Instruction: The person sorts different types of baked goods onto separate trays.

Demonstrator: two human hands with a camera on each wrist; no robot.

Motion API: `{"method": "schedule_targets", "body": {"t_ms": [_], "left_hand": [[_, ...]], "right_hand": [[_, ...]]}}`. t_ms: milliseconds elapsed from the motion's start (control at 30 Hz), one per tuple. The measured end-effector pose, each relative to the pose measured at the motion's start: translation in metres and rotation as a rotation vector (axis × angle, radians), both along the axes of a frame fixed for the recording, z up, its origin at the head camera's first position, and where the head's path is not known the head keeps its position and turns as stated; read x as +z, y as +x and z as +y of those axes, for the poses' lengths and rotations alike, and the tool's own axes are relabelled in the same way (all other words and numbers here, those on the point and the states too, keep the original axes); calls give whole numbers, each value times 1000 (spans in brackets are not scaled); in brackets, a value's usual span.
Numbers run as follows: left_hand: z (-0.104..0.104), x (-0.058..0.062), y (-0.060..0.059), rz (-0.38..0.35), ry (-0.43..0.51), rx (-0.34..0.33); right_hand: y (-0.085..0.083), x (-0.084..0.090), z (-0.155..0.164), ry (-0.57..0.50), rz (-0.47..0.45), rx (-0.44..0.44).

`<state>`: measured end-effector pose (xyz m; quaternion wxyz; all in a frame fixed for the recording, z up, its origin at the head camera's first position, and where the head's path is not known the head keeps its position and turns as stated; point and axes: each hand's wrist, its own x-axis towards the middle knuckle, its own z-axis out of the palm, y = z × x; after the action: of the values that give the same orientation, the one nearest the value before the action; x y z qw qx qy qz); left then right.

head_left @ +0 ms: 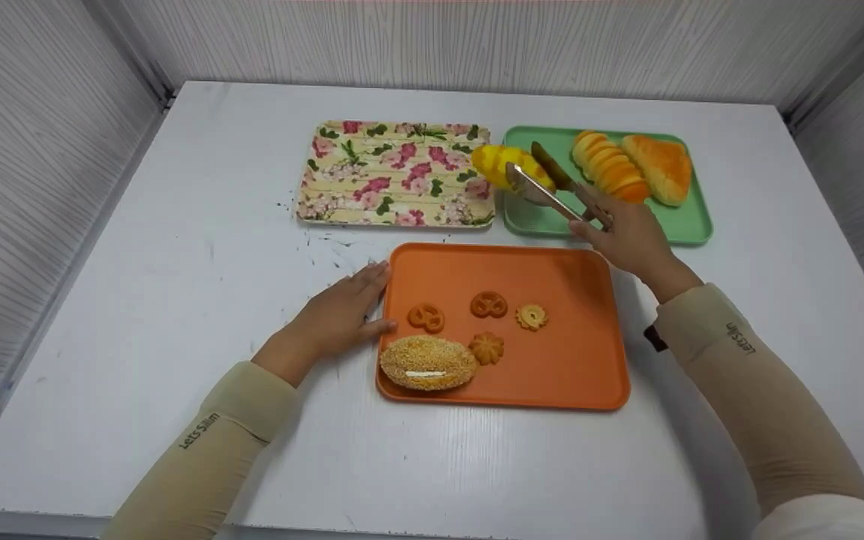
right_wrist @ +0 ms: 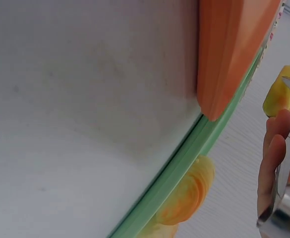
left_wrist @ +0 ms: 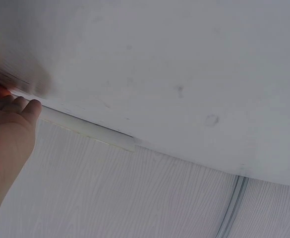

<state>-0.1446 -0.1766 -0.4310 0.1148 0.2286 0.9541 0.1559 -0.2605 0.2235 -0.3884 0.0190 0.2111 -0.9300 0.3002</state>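
Right grip [head_left: 631,234] holds tongs [head_left: 556,204], cropped in right wrist view; left grip [head_left: 338,311] outstretched.

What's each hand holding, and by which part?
Right hand: tongs by their arms, pinching the yellow bread around its right half. Left hand: nothing, just touching the orange tray.

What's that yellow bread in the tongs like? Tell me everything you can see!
The yellow bread is longish and rounded, bright yellow with darker golden-orange patches. It looks smooth, but I can't tell if it's real or pretend. It's held slantwise between the arms of the metal tongs, which the right hand grips. From the head camera, it appears over the left side of the green tray, one end pointing toward the flowery tray. It looks lifted up.
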Motion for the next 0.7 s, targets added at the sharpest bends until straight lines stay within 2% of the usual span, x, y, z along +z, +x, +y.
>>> {"method": "schedule_targets", "body": {"t_ms": [400,700], "left_hand": [[0,-1,-1,3,-1,4],[-1,-1,0,-12,3,9]], "right_hand": [[-23,4,3,80,-78,-178],[-33,1,3,142,-135,-224]]}}
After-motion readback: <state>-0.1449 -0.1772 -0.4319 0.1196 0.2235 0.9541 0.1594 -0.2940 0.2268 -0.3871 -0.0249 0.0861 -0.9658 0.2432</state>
